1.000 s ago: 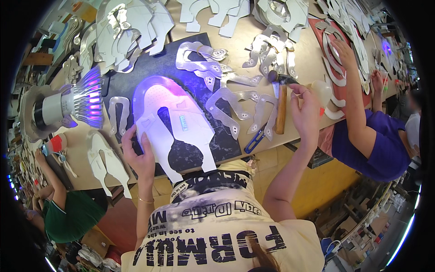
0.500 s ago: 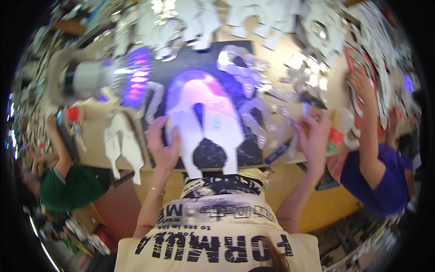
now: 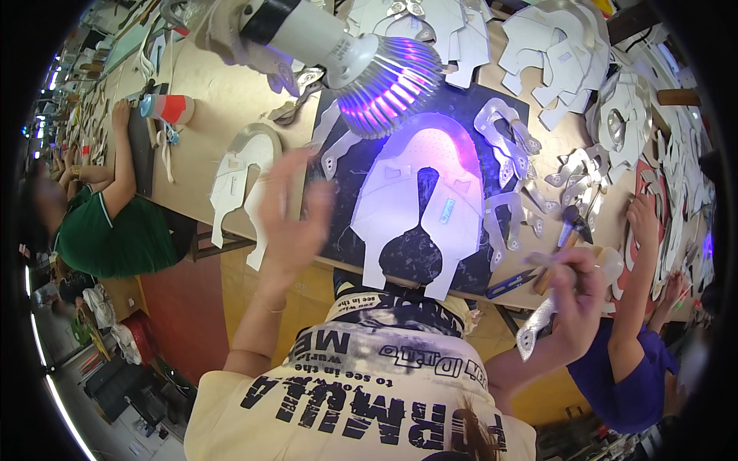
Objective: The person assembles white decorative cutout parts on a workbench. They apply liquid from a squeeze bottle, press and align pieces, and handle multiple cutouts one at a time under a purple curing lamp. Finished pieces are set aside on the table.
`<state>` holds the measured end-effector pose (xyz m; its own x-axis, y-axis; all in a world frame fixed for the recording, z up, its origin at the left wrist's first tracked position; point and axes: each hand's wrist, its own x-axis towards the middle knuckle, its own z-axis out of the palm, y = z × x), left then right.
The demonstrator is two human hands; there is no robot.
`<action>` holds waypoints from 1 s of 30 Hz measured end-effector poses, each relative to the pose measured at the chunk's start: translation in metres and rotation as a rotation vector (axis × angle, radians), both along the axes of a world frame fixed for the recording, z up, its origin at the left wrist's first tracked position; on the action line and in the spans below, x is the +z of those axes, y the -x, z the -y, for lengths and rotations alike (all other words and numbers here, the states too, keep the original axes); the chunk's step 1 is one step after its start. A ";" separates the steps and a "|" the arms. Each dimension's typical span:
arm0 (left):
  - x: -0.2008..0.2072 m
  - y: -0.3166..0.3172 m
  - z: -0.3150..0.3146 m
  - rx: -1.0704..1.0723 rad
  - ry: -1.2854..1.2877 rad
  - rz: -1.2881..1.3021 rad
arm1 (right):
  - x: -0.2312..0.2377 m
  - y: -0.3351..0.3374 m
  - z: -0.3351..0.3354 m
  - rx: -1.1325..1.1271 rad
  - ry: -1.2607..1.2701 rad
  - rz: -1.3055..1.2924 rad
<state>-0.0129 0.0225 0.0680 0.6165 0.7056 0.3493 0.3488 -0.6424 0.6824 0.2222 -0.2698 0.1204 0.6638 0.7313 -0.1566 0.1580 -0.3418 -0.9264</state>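
We look down on a long wooden workbench (image 3: 207, 100), and we place everything relative to the large white shoe-upper piece (image 3: 419, 207) lying flat on a dark mat (image 3: 492, 115) at the bench's near edge, under violet light.

Far left of that piece, a person in a green shirt (image 3: 115, 234) leans an arm on the bench, near an orange-and-white cup (image 3: 171, 107). Closer in, a second white cut piece (image 3: 242, 184) lies on bare wood.

Just left of the lit piece, our left hand (image 3: 292, 215) is raised above the bench edge, blurred, fingers spread and loose, grasping nothing.

Directly above the piece hangs a white lamp (image 3: 346, 58), its ribbed head glowing purple.

Right of the piece, small silver-grey cut parts (image 3: 507, 146) are scattered over the mat and wood, with a hammer (image 3: 565, 234) among them and a blue-handled tool (image 3: 507, 284) at the bench edge.

Lower right of the piece, off the bench, our right hand (image 3: 576, 288) is clenched around a thin silvery strip (image 3: 534, 330) that hangs down from the fist.

Further right, a person in a purple shirt (image 3: 615, 376) rests a hand (image 3: 642, 219) on the bench beside more stacked white pieces (image 3: 569, 54).
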 end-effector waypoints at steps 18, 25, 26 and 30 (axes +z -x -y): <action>0.003 -0.030 0.044 -0.648 0.708 0.059 | -0.015 0.045 -0.081 0.363 -0.078 -0.381; -0.009 -0.035 0.064 -0.342 1.380 0.103 | -0.036 0.050 -0.088 0.038 0.061 -0.582; -0.014 -0.038 0.064 -0.301 1.337 0.121 | -0.041 0.050 -0.089 0.007 0.028 -0.592; -0.028 -0.049 0.056 -0.266 0.935 -0.016 | -0.062 0.044 -0.096 -0.088 -0.010 -0.555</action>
<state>0.0362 -0.0338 0.0397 0.7959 0.5306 -0.2916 0.2842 0.0978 0.9538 0.1782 -0.1735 0.0581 0.5423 0.6802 -0.4932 -0.3830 -0.3223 -0.8657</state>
